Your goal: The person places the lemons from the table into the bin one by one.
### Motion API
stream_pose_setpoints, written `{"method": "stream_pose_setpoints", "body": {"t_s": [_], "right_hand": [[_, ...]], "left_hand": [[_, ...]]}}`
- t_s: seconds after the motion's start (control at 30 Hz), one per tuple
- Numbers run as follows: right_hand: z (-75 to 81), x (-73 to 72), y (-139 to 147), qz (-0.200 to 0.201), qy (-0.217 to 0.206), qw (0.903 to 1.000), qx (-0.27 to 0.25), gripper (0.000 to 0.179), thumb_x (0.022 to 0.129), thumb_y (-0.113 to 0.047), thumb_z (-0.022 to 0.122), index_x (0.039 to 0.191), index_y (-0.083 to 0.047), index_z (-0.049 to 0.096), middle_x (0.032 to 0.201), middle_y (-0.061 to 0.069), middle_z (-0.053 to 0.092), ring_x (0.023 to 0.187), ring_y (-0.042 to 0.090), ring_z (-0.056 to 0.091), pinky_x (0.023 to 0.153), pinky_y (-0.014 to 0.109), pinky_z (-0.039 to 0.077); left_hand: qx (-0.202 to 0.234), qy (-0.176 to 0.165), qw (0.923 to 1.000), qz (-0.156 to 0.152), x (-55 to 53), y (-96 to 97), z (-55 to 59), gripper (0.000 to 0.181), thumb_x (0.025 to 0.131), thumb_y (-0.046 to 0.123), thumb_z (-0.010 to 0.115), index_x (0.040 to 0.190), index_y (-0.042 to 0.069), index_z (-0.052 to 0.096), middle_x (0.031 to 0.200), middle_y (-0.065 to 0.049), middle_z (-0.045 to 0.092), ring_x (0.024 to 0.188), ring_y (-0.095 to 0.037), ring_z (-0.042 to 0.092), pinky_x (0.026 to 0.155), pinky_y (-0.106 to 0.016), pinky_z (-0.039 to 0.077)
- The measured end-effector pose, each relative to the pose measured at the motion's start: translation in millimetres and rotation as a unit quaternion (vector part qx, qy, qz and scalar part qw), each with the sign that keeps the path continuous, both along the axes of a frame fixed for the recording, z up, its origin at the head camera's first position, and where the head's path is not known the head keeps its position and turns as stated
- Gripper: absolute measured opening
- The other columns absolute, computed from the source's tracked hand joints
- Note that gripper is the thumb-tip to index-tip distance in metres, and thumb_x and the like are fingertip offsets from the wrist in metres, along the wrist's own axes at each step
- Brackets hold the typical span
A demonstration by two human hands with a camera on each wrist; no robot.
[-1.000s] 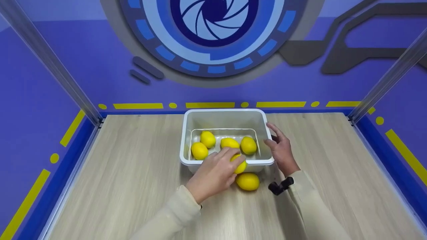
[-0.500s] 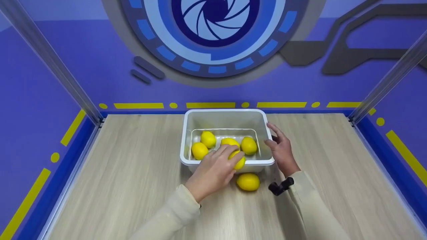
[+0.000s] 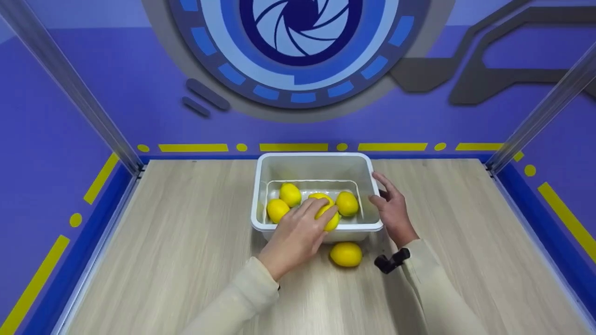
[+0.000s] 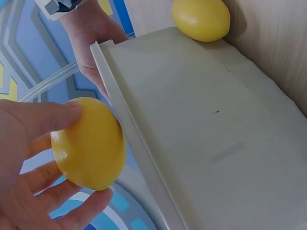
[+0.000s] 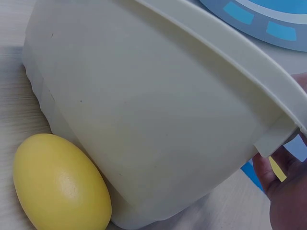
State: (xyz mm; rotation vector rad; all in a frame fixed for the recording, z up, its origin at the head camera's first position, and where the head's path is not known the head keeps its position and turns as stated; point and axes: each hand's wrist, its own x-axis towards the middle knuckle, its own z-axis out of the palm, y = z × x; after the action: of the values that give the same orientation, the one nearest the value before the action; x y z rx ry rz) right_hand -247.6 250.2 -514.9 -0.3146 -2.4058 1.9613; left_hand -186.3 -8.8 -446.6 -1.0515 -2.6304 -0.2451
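Note:
My left hand (image 3: pixel 298 237) grips a lemon (image 4: pixel 88 143) between thumb and fingers, right over the front rim of a white plastic bin (image 3: pixel 316 155). In the left wrist view the lemon sits at the rim's edge, high above the table. Several lemons lie inside the bin, including one at the back left (image 3: pixel 290 194) and one on the right (image 3: pixel 347 204); the held one partly covers a middle one. My right hand (image 3: pixel 395 211) holds the bin's right rim, thumb on top and fingers outside, partly hidden. Another lemon (image 3: pixel 346 254) rests on the table against the bin's front.
The wooden table (image 3: pixel 195 232) is enclosed by a patterned blue back wall (image 3: pixel 116 93) and side walls, with metal posts (image 3: pixel 88 93) at the corners. The bin stands near the back wall. A black device (image 3: pixel 392 260) sits on the right wrist.
My left hand has moved the lemon forward and slightly up, from in front of the rim to over it. The right hand, the bin and the other lemons stay in place.

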Motion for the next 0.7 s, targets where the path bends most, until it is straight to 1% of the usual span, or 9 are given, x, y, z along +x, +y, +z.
{"method": "stream_pose_setpoints", "body": {"t_s": [0.3,0.57,0.7], "right_hand": [[0.1,0.1,-0.7,0.002,0.0,1.0,0.002,0.059,0.095,-0.006,0.05,0.149,-0.024,0.036,0.156,0.007,0.034,0.137,0.03,0.042,0.11,0.049,0.039],[-0.9,0.4,0.3,0.002,0.0,1.0,0.006,0.059,0.096,-0.006,0.05,0.149,-0.025,0.036,0.156,0.008,0.035,0.137,0.03,0.042,0.11,0.049,0.039],[-1.6,0.6,1.2,0.004,0.01,0.9999,0.005,0.059,0.095,-0.005,0.05,0.149,-0.024,0.037,0.153,0.009,0.038,0.136,0.03,0.043,0.109,0.049,0.04]], "left_hand": [[0.018,-0.012,0.9998,0.001,-2.9,1.7,-1.0,0.045,0.093,0.023,0.064,0.136,0.027,0.054,0.139,-0.002,0.052,0.125,-0.019,0.052,0.1,-0.037,0.051],[0.026,-0.025,0.9993,0.002,-4.0,2.4,-1.2,0.046,0.093,0.021,0.063,0.137,0.03,0.053,0.141,-0.003,0.05,0.127,-0.02,0.052,0.101,-0.038,0.05],[0.026,-0.017,0.9995,-0.003,-6.3,3.2,-1.6,0.044,0.092,0.02,0.064,0.135,0.029,0.054,0.139,-0.003,0.052,0.126,-0.021,0.052,0.095,-0.039,0.053]]}}
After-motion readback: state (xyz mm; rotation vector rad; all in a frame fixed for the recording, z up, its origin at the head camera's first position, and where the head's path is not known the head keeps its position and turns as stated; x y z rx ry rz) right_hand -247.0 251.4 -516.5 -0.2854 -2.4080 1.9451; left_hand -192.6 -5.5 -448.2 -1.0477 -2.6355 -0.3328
